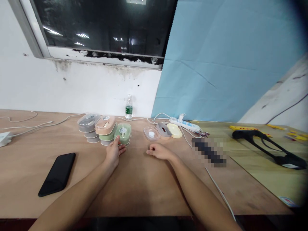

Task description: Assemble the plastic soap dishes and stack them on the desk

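Note:
My left hand (115, 150) is at the near left edge of a green soap box (123, 133) with a clear lid and a round label. Its thumb touches the box's edge, and its fingers stretch out in front. Left of it stand a stack topped by a peach soap box (105, 124) and one topped by a grey soap box (89, 123). My right hand (158, 150) rests on the table with curled fingers and nothing visible in them. Just beyond it lie a clear lid (151, 133), a grey-and-peach part (164, 131) and a yellow tray (175, 131).
A black phone (57, 174) lies at left on the wooden table (134, 189). By the wall stand a water bottle (129, 108) and a white power strip (184, 124) with cables. A blurred dark object (209, 152) and a black frame-like object (269, 149) lie at right.

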A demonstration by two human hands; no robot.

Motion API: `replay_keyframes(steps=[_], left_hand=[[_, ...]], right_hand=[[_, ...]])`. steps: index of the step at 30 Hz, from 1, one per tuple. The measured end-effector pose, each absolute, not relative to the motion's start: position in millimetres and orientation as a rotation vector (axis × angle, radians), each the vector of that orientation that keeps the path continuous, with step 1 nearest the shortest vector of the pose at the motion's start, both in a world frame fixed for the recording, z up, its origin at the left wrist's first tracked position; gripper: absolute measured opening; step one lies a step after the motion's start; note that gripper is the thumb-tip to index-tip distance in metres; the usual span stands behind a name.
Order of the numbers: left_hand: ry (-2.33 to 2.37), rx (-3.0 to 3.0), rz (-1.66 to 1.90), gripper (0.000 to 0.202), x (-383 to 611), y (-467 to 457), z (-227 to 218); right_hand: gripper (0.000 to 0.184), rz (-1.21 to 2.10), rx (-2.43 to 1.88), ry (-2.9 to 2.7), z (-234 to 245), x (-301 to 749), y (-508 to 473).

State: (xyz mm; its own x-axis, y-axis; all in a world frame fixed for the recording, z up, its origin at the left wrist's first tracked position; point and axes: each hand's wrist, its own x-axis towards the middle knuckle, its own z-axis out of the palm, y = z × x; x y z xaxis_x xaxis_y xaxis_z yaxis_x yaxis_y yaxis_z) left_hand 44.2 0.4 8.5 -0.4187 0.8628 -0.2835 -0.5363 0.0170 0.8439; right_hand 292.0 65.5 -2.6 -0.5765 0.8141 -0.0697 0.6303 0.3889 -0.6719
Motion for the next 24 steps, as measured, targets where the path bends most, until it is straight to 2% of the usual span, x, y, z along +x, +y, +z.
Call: replay_keyframes(steps=[6,16,20,24], left_hand=[[1.147,0.333,1.655,0.023,43.7,3.0,7.2],[1.177,0.465,1.501,0.026,41.7,2.4,-2.4],[1.218,0.601,1.49,0.029,45.8,1.0,-3.9],[1.254,0.976,1.293,0.034,51.9,-6.9,-3.6]], right_hand=[[0.051,0.984,-1.256,-2.375,-6.1,293.2,67.6],[0.05,0.95,-1.244,-2.329,-11.9,293.9,70.9],[0.052,0.765,-1.217,-2.264,-11.8,293.6,73.5],[0.049,0.457,-1.24,-2.067,-6.6,298.0,74.4]])
